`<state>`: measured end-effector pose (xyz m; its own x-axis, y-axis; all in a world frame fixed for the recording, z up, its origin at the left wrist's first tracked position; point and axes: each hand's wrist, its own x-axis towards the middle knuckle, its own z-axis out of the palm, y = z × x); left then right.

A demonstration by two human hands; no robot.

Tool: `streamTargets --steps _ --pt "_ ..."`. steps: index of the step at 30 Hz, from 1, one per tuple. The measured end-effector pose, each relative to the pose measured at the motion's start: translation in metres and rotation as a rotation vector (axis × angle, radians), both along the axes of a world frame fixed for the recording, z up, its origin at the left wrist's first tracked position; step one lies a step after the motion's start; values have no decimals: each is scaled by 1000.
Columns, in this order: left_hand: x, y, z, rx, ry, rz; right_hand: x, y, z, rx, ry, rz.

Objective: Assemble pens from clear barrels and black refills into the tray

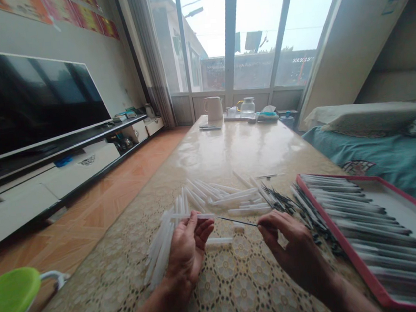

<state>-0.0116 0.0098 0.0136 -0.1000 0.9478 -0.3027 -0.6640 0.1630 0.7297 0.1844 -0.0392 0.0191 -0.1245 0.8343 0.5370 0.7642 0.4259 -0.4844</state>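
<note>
My left hand (190, 245) pinches a translucent white pen barrel (205, 216), held level above the table. Between my right hand's (288, 239) thumb and fingers is a thin dark pen refill (240, 220), its far tip pointing at the barrel's right end. Whether the tip touches the barrel is hard to tell. Loose white barrels (162, 251) lie in a heap left of and beyond my left hand. Past my right hand is a pile of black pen parts (278, 198). A red-rimmed box (334, 226) at the right holds rows of pens (374, 227).
A patterned cloth covers the long table (242, 292). At its far end stand a beige kettle (213, 109), a glass jug (248, 106) and a tissue pack (267, 115). A green stool (12, 301) is at the left, a bed (402, 149) at the right.
</note>
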Motion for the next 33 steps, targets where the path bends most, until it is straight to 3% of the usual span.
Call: streamTargets --steps 5,8,13,15,19,23,28,33 --pt "-1 -2 -2 40 -6 -66 4 3 -4 3 65 0" --pt "0 -5 -7 59 -33 -126 2 2 -6 -88 150 20" --pt "11 -17 -13 35 -75 -373 -12 0 -8 -241 334 160" --pt "14 -20 -14 0 -138 -403 -16 3 -12 -246 361 142" --pt "13 -18 -13 -51 -222 -282 -16 18 -25 -122 24 -30" --pt "9 -15 -11 -65 -211 -229 -18 28 -37 -129 -279 -78" --pt "9 -16 -9 -49 -133 -223 -16 25 -29 -114 -317 -153" --pt "10 -16 -10 -44 -68 -243 33 20 -17 -79 -361 -402"
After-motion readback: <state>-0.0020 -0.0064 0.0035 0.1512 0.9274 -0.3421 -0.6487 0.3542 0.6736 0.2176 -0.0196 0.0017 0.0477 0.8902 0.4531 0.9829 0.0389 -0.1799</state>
